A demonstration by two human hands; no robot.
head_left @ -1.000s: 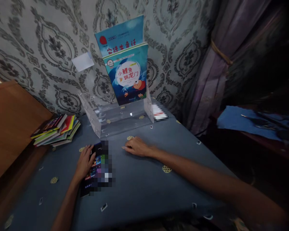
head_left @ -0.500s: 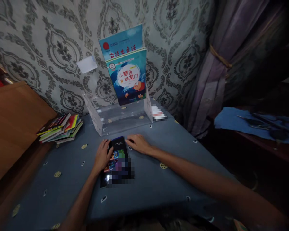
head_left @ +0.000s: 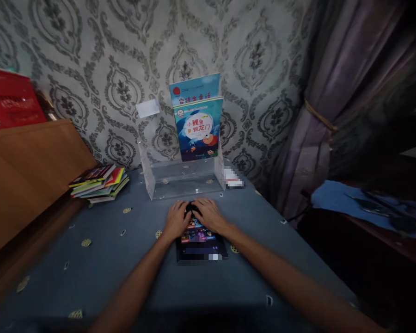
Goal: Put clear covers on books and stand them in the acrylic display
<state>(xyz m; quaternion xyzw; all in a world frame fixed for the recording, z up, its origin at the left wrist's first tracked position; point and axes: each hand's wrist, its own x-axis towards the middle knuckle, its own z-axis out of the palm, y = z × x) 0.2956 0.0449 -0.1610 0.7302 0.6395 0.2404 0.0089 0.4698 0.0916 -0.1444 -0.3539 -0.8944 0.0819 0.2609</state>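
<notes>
A dark, glossy book (head_left: pixel 198 235) with small colourful pictures lies on the cloth-covered table in front of me; a pixelated patch hides part of its near end. My left hand (head_left: pixel 178 218) holds its far left corner, thumb on the cover and fingers bent over the edge. On the far right corner, my right hand (head_left: pixel 210 215) grips in the same way, and the two thumbs are close together. Just beyond my hands stands a clear acrylic book rack (head_left: pixel 180 187). In its rear tier, two blue picture books (head_left: pixel 198 129) stand upright, one before the other.
On the left, several books (head_left: pixel 100 182) are piled beside a wooden panel (head_left: pixel 31 175), with a red box (head_left: pixel 12 99) above. A blurred white item (head_left: pixel 233 178) lies right of the rack. A tied curtain (head_left: pixel 294 125) and a blue cloth (head_left: pixel 350 203) are farther right.
My right hand has come from beside the book onto its far right corner. The book has shifted right and sits straighter before the rack. My view has also turned.
</notes>
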